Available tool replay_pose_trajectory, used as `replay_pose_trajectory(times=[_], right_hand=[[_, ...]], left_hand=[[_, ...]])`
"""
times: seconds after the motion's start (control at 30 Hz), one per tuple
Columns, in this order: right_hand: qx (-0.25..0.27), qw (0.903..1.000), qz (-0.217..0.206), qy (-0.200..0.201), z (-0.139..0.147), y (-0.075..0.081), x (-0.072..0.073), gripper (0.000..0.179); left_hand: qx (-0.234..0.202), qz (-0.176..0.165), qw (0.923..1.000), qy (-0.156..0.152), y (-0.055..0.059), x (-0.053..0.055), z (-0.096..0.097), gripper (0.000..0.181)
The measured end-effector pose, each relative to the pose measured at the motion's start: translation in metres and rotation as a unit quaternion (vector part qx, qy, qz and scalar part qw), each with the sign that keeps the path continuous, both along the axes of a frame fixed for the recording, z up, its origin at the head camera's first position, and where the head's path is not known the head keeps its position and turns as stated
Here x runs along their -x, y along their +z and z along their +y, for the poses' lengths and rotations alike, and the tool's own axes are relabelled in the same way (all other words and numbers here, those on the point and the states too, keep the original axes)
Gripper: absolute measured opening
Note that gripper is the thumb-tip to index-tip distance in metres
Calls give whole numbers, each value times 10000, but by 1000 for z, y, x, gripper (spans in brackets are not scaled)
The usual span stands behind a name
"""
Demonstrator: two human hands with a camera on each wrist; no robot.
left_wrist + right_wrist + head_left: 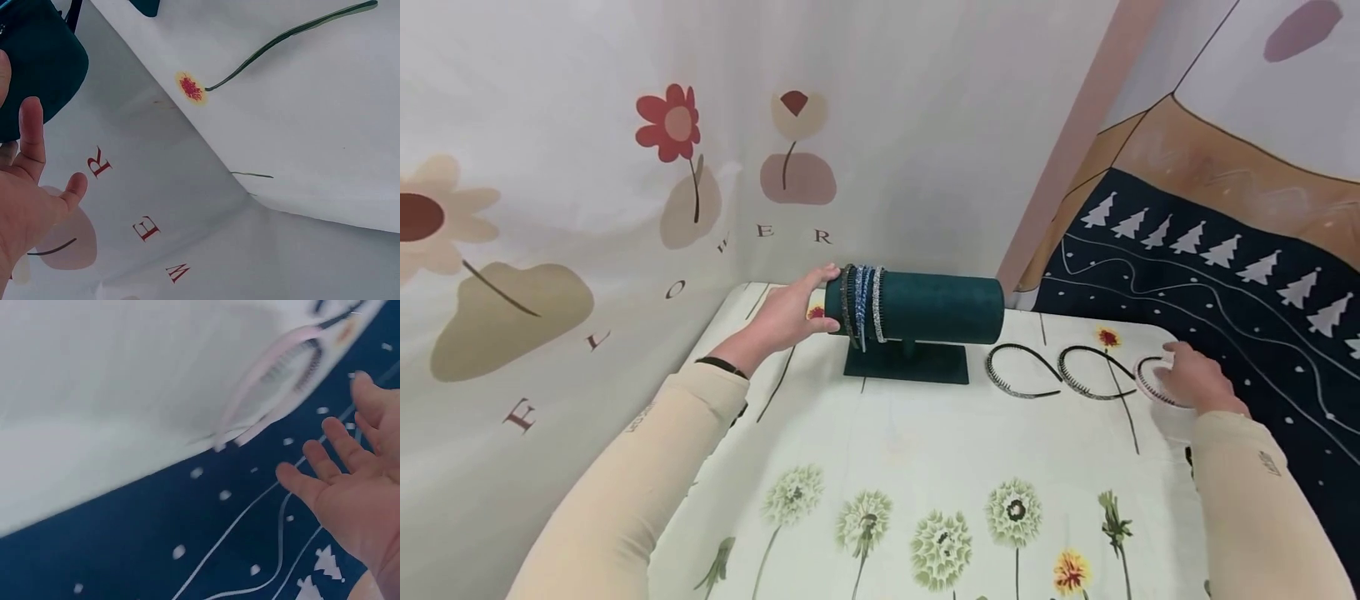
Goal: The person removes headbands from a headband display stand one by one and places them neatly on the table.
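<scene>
In the head view my left hand (786, 317) rests at the left end of a dark green padded roll stand (940, 308), with thumb and fingers spread. The left wrist view shows fairly straight fingers against the roll's end (47, 69); part of this hand is cut off. Several headbands sit on the roll by that hand: a brownish one (847, 308), blue ones (862, 304) and a silvery one (877, 304). At the far right my right hand (1198, 379) is over a pink headband (1142, 379). Its fingers are spread, apart from the pink headband (265, 362) in the right wrist view.
Two dark toothed headbands (1011, 392) (1078, 387) lie on the table between the stand and the pink one. A white flower-print cloth (925, 450) covers the table. Printed curtains (887, 125) hang behind, with a dark blue tree-print cloth (1210, 283) along the right edge.
</scene>
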State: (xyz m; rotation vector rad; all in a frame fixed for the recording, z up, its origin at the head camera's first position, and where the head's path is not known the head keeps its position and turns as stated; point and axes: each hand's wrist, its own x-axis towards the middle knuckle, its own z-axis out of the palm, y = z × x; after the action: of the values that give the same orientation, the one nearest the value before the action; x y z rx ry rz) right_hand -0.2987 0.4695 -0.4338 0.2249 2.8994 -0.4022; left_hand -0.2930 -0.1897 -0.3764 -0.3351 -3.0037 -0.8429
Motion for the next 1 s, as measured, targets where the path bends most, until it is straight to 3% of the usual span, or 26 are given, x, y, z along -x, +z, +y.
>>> replay_pose_trajectory(times=[0.07,0.2,0.33,0.53,0.67,0.77,0.9,1.0], right_hand=[[471,9985,233,-157,-12,7,4,70],[1221,9896,762,58,-43,25,14,79],[1708,9780,1106,455,-84,46,27,85],[2031,9617,1434,1158,-160,79,41,82],[1995,9498,1589,1812,-218,96,45,74],[1758,9380,1639,2497,-266,106,40,73],[1161,9260,1465,3280,-327,114,27,91],[693,9229,1295,3558,-364,116,23,110]], left_hand=[[6,8,10000,3,0,0,0,97],[25,1,10000,12,1,0,0,97],[47,-26,10000,9,1,-1,0,97],[46,-11,10000,-3,2,-1,1,97],[39,-32,10000,23,2,-1,2,98],[39,-30,10000,12,3,-2,3,98],[58,13,10000,11,2,-1,2,97],[58,34,10000,37,1,0,2,97]])
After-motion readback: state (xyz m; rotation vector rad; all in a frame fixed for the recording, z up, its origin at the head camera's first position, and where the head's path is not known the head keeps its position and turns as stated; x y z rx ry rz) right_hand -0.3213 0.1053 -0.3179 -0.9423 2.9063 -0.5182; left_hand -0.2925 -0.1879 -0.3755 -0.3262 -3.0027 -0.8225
